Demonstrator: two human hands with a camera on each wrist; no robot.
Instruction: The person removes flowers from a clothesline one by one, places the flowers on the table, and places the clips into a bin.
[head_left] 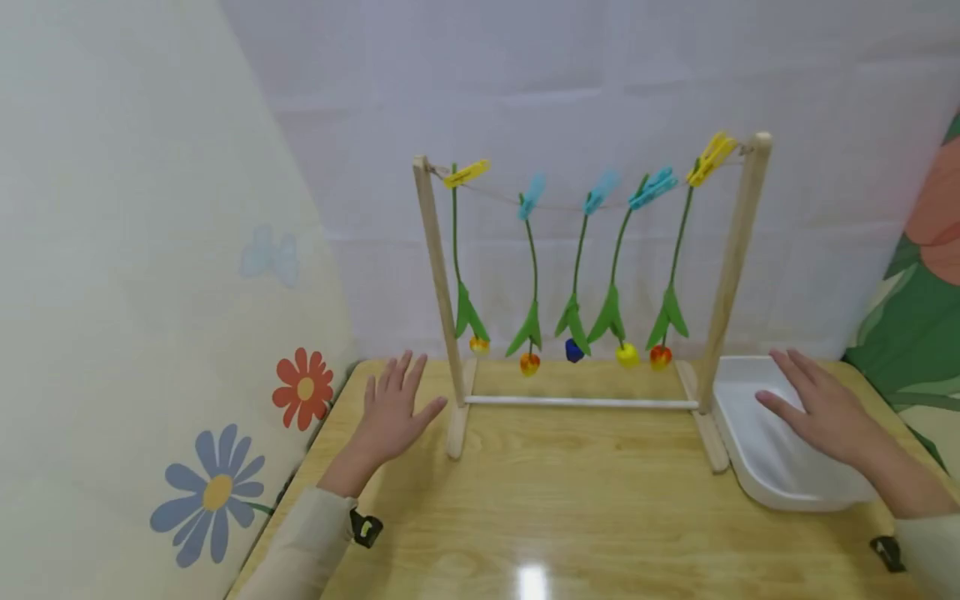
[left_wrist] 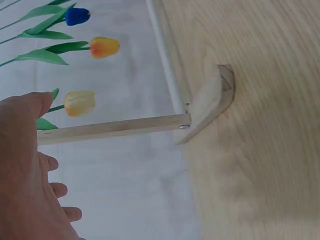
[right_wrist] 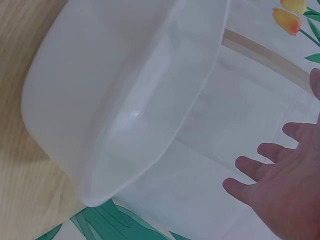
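Several artificial tulips hang heads down from a string on a wooden frame [head_left: 733,267], each held by a clothespin. From the left the flower heads are a yellow-orange tulip [head_left: 479,344], an orange tulip [head_left: 529,364], a blue tulip [head_left: 574,350], a yellow tulip [head_left: 627,356] and a red-orange tulip [head_left: 661,357]. Outside the frame's left post, my left hand [head_left: 393,417] is held with fingers spread, holding nothing. My right hand [head_left: 832,412] is over a white tray [head_left: 772,492], fingers extended and nothing in them.
Yellow clothespins [head_left: 711,158] grip the outer stems, and blue clothespins [head_left: 652,188] the inner ones. A white crossbar [head_left: 581,402] joins the frame's feet near the wooden tabletop [head_left: 585,500]. A white cloth hangs behind, and a flower-patterned wall [head_left: 217,492] borders the left side.
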